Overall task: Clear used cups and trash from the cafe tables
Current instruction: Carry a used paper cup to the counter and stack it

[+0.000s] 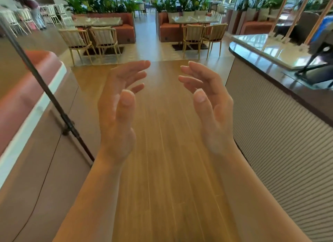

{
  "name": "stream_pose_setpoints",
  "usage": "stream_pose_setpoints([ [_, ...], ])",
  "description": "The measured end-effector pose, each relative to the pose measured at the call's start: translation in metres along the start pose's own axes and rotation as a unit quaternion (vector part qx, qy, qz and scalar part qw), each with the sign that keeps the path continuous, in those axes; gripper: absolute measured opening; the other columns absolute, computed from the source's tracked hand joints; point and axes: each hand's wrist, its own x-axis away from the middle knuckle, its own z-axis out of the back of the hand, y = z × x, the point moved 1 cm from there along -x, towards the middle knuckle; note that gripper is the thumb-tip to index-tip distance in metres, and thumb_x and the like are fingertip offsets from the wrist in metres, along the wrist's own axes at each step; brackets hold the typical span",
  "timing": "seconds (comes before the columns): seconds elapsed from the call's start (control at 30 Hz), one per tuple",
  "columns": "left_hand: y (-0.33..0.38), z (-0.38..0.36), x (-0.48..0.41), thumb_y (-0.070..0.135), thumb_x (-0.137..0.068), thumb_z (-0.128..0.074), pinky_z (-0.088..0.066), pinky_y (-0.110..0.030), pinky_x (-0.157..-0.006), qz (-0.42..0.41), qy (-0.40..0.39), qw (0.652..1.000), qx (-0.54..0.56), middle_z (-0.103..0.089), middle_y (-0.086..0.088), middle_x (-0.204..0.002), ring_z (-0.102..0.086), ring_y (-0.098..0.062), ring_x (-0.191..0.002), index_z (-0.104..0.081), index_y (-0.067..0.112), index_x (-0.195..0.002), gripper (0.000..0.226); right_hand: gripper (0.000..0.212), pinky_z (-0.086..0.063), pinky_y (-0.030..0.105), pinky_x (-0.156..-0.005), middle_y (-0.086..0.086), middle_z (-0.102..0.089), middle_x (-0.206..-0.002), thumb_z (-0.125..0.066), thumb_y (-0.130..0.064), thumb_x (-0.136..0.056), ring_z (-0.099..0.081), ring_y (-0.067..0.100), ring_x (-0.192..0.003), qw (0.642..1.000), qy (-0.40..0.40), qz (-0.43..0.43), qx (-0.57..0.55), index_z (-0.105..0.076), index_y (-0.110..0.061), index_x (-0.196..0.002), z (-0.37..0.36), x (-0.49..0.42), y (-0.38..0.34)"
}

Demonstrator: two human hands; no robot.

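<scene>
Over wooden floor (162, 151) | left hand (119, 112), right hand (210, 108) spread wide (palms facing) | planter (236, 21) holds plants (242, 2)

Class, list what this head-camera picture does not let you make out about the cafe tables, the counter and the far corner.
- Far tables, head view: too small and glare-washed to tell whether cups or trash lie on them.
- Black stand on the counter, head view: cut off by the right edge.
- Person at far left, head view: motion-blurred; their action is unclear.

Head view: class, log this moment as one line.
left hand: open, empty | right hand: open, empty | cafe tables: far ahead
</scene>
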Motion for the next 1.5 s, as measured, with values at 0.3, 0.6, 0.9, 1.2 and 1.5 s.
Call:
stream_pose_setpoints([
  [0.3, -0.144, 0.001, -0.113, 0.075, -0.096, -0.042, -0.048, -0.047, -0.106, 0.02, 0.021, 1.0, -0.013, -0.058, -0.007, -0.14, -0.058, -0.03, -0.131, -0.051, 0.023, -0.133, 0.065, 0.084, -0.052, 0.033, -0.104, 0.018, -0.063, -0.136, -0.053, -0.063, -0.097, -0.066, 0.023, -0.123, 1.0, -0.018, -0.018, -0.016, -0.049, 0.008, -0.141, -0.012, -0.126, 0.143],
  [0.6, -0.337, 0.048, -0.242, 0.078, -0.094, -0.041, -0.048, -0.041, -0.103, 0.011, 0.058, 0.998, 0.007, -0.058, -0.009, -0.141, -0.059, -0.029, -0.129, -0.051, 0.022, -0.133, 0.069, 0.084, -0.052, 0.032, -0.102, 0.014, -0.064, -0.134, -0.052, -0.066, -0.096, -0.066, 0.022, -0.122, 0.998, -0.051, -0.018, 0.008, -0.05, 0.005, -0.141, -0.076, -0.268, 0.317],
  [0.9, -0.469, 0.126, -0.389, 0.08, -0.092, -0.043, -0.047, -0.041, -0.103, 0.012, 0.074, 0.997, -0.014, -0.058, -0.011, -0.14, -0.058, -0.029, -0.128, -0.053, 0.022, -0.131, 0.07, 0.083, -0.053, 0.039, -0.103, 0.017, -0.063, -0.134, -0.054, -0.063, -0.097, -0.066, 0.027, -0.122, 0.998, -0.054, -0.012, -0.039, -0.049, 0.007, -0.141, -0.166, -0.42, 0.454],
  [1.2, -0.63, 0.161, -0.491, 0.078, -0.092, -0.045, -0.047, -0.041, -0.103, 0.019, 0.072, 0.997, -0.033, -0.059, -0.007, -0.137, -0.058, -0.029, -0.127, -0.053, 0.024, -0.13, 0.067, 0.081, -0.053, 0.041, -0.103, 0.017, -0.064, -0.134, -0.055, -0.062, -0.097, -0.067, 0.029, -0.122, 0.996, -0.062, -0.008, -0.065, -0.049, 0.007, -0.14, -0.212, -0.536, 0.618],
  [1.5, -0.779, 0.178, -0.651, 0.076, -0.093, -0.048, -0.048, -0.045, -0.103, 0.005, 0.076, 0.995, -0.064, -0.059, -0.013, -0.138, -0.058, -0.033, -0.125, -0.053, 0.019, -0.13, 0.068, 0.078, -0.053, 0.038, -0.103, 0.018, -0.063, -0.134, -0.055, -0.06, -0.098, -0.066, 0.03, -0.122, 0.992, -0.067, 0.012, -0.107, -0.049, 0.006, -0.14, -0.247, -0.704, 0.772],
])
